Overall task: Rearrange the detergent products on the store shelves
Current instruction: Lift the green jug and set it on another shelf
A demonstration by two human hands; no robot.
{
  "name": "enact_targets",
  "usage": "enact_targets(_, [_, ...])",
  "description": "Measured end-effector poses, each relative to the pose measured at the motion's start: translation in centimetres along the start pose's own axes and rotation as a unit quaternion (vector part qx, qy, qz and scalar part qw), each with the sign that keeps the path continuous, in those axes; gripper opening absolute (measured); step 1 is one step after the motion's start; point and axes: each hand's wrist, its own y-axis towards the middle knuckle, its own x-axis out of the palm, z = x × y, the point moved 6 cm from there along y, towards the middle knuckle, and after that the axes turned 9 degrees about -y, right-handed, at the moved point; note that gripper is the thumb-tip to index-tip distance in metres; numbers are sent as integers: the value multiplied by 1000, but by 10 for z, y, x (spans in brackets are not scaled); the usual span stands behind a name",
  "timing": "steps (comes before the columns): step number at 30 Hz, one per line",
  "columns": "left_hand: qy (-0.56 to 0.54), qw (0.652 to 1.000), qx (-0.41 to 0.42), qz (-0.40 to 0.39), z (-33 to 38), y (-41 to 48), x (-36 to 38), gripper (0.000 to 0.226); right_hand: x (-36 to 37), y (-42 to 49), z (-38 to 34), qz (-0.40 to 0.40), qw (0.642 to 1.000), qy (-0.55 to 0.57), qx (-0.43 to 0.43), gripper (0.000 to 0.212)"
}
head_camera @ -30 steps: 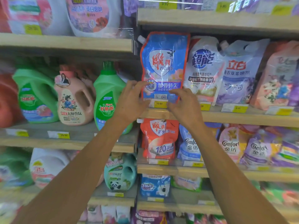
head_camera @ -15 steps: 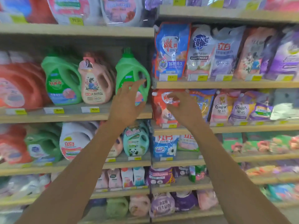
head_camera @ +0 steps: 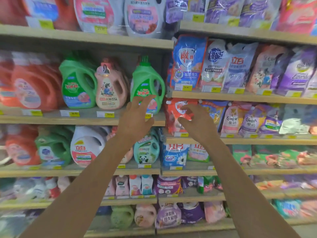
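A blue detergent pouch (head_camera: 187,63) stands upright at the left end of its shelf, with no hand on it. One shelf lower is a red-orange pouch (head_camera: 173,115). My right hand (head_camera: 197,121) hovers in front of that pouch with fingers loosely curled and nothing in them; whether it touches the pouch I cannot tell. My left hand (head_camera: 137,115) is spread open in front of a green detergent bottle (head_camera: 147,83), holding nothing.
Wooden shelves (head_camera: 85,117) hold jugs on the left: red, green and a pink bottle (head_camera: 110,86). Rows of pouches (head_camera: 240,66) fill the right bay. A teal panda bottle (head_camera: 146,150) and a white jug (head_camera: 86,146) stand on the shelf below.
Both hands have let go of the blue pouch and dropped one shelf lower. The view has pulled back, showing more shelves.
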Motion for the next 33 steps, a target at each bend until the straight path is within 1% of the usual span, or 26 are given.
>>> enact_targets(7, [28,999,-18,-9,-27,13,9,72,26,27,8,-16,1000,23,9,35])
enact_targets(13, [51,999,-10,9,-60,38,16,70,60,64,4,-34,998,52,-6,44])
enact_targets(17, [48,998,-25,21,-94,66,23,71,90,100,-2,-53,996,64,-10,57])
enact_targets(22, [24,999,-20,6,-147,107,40,73,126,147,-14,-59,995,76,-9,72])
enact_targets(25, [6,999,-27,-15,-181,146,46,81,143,180,-23,-37,996,86,-8,78])
enact_targets(27, [-17,999,-17,-23,-199,175,49,88,153,203,-28,-22,996,91,-7,83])
enact_targets(30, [-37,998,2,-43,-224,210,61,108,173,229,-30,12,997,82,-1,90])
enact_targets(33, [-61,996,-1,-68,-245,233,78,125,186,246,-25,67,997,38,5,97])
